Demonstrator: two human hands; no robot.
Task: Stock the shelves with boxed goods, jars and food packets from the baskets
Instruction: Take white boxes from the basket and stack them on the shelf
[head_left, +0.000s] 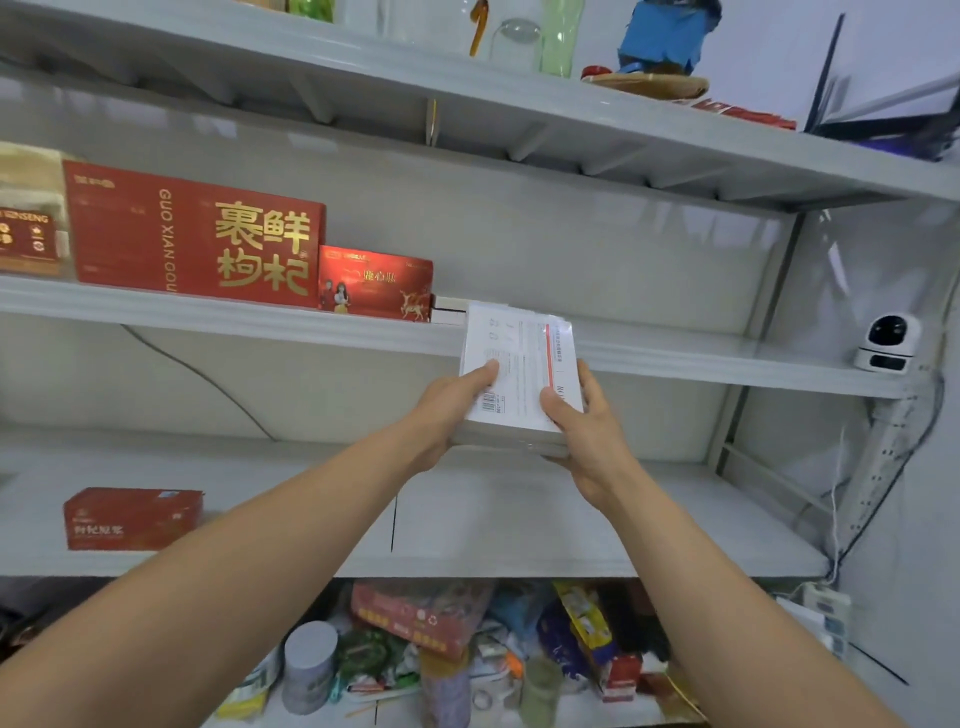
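Note:
I hold a flat white box (519, 358) with printed text and a red stripe up against the front lip of the middle shelf (701, 358). My left hand (452, 410) grips its left edge, thumb on the top face. My right hand (582, 426) grips its right edge, thumb on top as well. The box's far end reaches the shelf edge just right of a small white box (449, 308) and a small red box (376, 283). A large red box (192, 234) stands further left on that shelf.
A red carton (130, 517) sits on the lower shelf (519, 525) at left. Below, a heap of packets, jars and a grey-lidded tin (309, 667) fills the bottom. A white camera (888, 343) stands at the middle shelf's right end. Glassware and a blue object stand on the top shelf.

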